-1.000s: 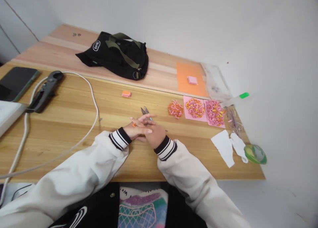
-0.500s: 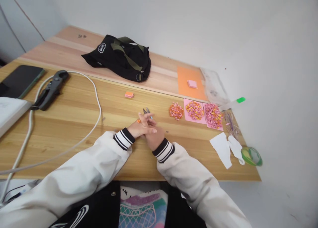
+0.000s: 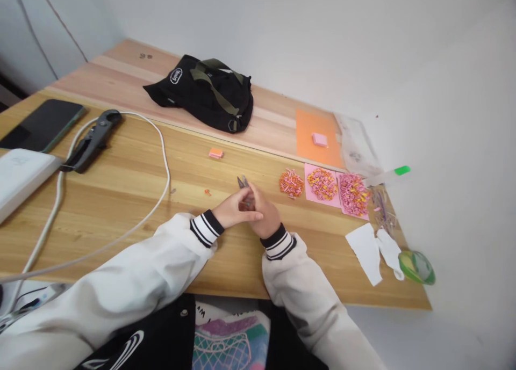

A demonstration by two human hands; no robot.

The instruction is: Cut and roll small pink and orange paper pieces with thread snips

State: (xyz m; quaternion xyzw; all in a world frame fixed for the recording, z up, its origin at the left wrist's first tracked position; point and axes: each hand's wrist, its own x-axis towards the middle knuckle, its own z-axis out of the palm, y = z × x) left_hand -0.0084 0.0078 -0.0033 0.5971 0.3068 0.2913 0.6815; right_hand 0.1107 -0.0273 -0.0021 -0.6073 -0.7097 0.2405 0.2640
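My right hand (image 3: 266, 215) is wrapped around a small pair of scissors (image 3: 243, 182). Their dark pointed blades stick out past the fingers towards the far side of the table, slightly spread. The handles are mostly hidden in the hand. My left hand (image 3: 234, 209) meets the right one from the left, its thumb and curved fingers apart, fingertips partly hidden behind the right hand. Left of the blades, a small orange bit (image 3: 207, 191) lies on the wood. Farther back rests a small orange-and-pink block (image 3: 216, 153).
On the right are an orange-pink pile (image 3: 291, 183), two heaps on pink sheets (image 3: 309, 171), white paper (image 3: 365, 252) and a green roll (image 3: 417, 267). A black bag (image 3: 213, 99) lies behind. At left are a phone (image 3: 44, 124), a white box (image 3: 28, 176) and a looped cable (image 3: 167, 171).
The orange bit that was at my left hand's fingers now lies on the table. My hands have shifted slightly right, and the left fingers have moved from across the right hand to beside it.
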